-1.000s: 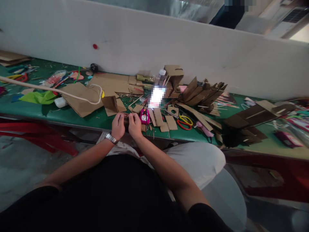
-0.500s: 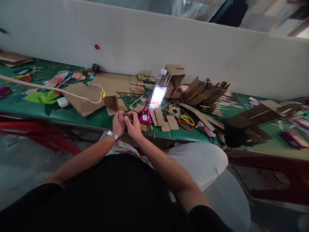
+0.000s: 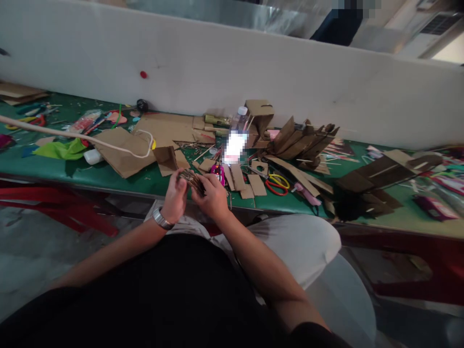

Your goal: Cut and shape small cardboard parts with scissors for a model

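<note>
Close to the bench's front edge, above my lap, my left hand and my right hand hold a small brown layered cardboard piece between them. Its striped edges face up; its lower part is hidden by the fingers. My right hand wraps the near right side, while my left fingers and thumb press on the left end. Just beyond my right hand sits a purple device, partly covered by that hand. An open folded cardboard piece stands just past my left hand.
On the green bench lie cardboard strips, red-and-yellow scissors, a pink glue gun and a cardboard construction. Behind are a bottle and a bright pixelated patch. A pale cable crosses the left side.
My hands have drawn slightly apart and turned, so the brown layered cardboard piece now shows between them. My right hand has shifted right, partly covering the purple device. The view has moved slightly.
</note>
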The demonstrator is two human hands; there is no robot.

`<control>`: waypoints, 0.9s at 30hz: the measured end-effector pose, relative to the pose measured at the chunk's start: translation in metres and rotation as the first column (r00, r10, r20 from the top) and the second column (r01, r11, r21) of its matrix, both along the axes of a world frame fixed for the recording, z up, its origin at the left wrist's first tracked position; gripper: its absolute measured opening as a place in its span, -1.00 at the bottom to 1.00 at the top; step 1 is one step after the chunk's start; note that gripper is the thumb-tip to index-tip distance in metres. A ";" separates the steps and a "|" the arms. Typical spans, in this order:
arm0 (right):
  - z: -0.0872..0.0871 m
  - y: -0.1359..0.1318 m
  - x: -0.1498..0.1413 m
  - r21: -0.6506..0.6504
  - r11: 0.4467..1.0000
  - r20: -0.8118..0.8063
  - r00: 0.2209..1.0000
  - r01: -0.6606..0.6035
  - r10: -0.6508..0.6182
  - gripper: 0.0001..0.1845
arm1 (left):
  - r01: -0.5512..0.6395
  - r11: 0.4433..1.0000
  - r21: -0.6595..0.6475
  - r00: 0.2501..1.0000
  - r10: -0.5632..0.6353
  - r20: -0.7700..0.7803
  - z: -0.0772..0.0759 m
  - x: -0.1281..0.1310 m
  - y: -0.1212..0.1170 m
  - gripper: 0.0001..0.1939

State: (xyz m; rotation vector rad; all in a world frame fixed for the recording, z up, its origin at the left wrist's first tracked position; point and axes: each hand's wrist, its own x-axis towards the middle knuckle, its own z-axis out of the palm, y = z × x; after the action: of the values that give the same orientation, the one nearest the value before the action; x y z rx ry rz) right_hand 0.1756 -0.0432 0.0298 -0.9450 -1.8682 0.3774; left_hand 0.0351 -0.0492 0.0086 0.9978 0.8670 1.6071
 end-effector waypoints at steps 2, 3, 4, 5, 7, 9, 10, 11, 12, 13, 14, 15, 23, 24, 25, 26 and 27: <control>0.002 -0.001 0.002 0.029 1.000 0.033 0.999 -0.003 0.003 -0.56 | 0.025 1.000 -0.016 1.000 -0.025 -0.013 0.002 0.002 -0.005 -0.29; 0.004 -0.002 0.002 0.037 0.999 0.040 0.999 -0.014 0.012 -0.55 | 0.022 0.999 -0.028 1.000 -0.022 -0.018 0.003 0.002 -0.006 -0.31; 0.005 -0.004 0.003 0.038 0.999 0.043 0.999 -0.033 0.031 -0.53 | 0.020 0.999 -0.039 0.999 -0.021 -0.024 0.005 0.001 -0.007 -0.34; 0.007 -0.006 0.005 0.036 0.998 0.046 0.997 -0.059 0.057 -0.49 | 0.023 0.999 -0.045 0.999 -0.025 -0.030 0.008 -0.001 -0.007 -0.37; 0.012 -0.008 0.009 0.030 0.991 0.069 0.990 -0.127 0.125 -0.37 | 0.065 0.996 -0.054 0.997 -0.067 -0.034 0.014 -0.008 -0.006 -0.43; 0.018 -0.009 0.016 0.030 0.977 0.115 0.972 -0.210 0.205 -0.21 | 0.111 0.990 -0.087 0.994 -0.112 -0.001 0.021 -0.018 -0.007 -0.48; 0.022 -0.008 0.019 0.034 0.969 0.134 0.961 -0.247 0.240 -0.15 | 0.138 0.984 -0.115 0.990 -0.136 0.020 0.025 -0.023 -0.008 -0.50; 0.025 -0.008 0.022 0.039 0.960 0.147 0.952 -0.278 0.270 -0.09 | 0.172 0.974 -0.144 0.985 -0.169 0.039 0.029 -0.027 -0.010 -0.50; 0.028 -0.008 0.025 0.044 0.952 0.153 0.943 -0.304 0.294 -0.02 | 0.219 0.961 -0.171 0.976 -0.213 0.054 0.032 -0.031 -0.012 -0.51; 0.031 -0.007 0.027 0.046 0.944 0.156 0.936 -0.325 0.315 0.03 | 0.270 0.944 -0.191 0.963 -0.263 0.063 0.036 -0.033 -0.014 -0.52; 0.033 -0.007 0.028 0.043 0.938 0.158 0.930 -0.343 0.333 0.08 | 0.325 0.924 -0.203 0.946 -0.318 0.068 0.038 -0.035 -0.016 -0.54; 0.035 -0.007 0.029 0.035 0.932 0.161 0.922 -0.361 0.352 0.11 | 0.372 0.904 -0.210 0.928 -0.365 0.075 0.041 -0.036 -0.018 -0.56; 0.038 -0.006 0.029 0.023 0.890 0.152 0.882 -0.455 0.447 -0.02 | 0.517 0.816 -0.260 0.856 -0.493 0.155 0.040 -0.037 -0.024 -0.61; 0.038 -0.006 0.029 0.025 0.890 0.141 0.883 -0.456 0.448 -0.01 | 0.534 0.800 -0.275 0.845 -0.508 0.166 0.040 -0.038 -0.024 -0.62; 0.037 -0.006 0.029 0.024 0.889 0.133 0.883 -0.458 0.451 -0.01 | 0.544 0.790 -0.283 0.839 -0.515 0.176 0.040 -0.039 -0.024 -0.63; 0.037 -0.006 0.029 0.018 0.887 0.129 0.881 -0.461 0.455 0.00 | 0.548 0.787 -0.284 0.837 -0.516 0.185 0.040 -0.040 -0.024 -0.63; 0.036 -0.006 0.029 0.010 0.885 0.128 0.878 -0.466 0.461 0.00 | 0.547 0.788 -0.282 0.837 -0.514 0.189 0.040 -0.040 -0.024 -0.62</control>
State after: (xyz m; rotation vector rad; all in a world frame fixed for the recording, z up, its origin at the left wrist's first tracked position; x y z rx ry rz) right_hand 0.2044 -0.0494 0.0657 -0.4872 -2.2052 0.5765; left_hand -0.0051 -0.0734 0.0490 0.8175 0.6699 0.9808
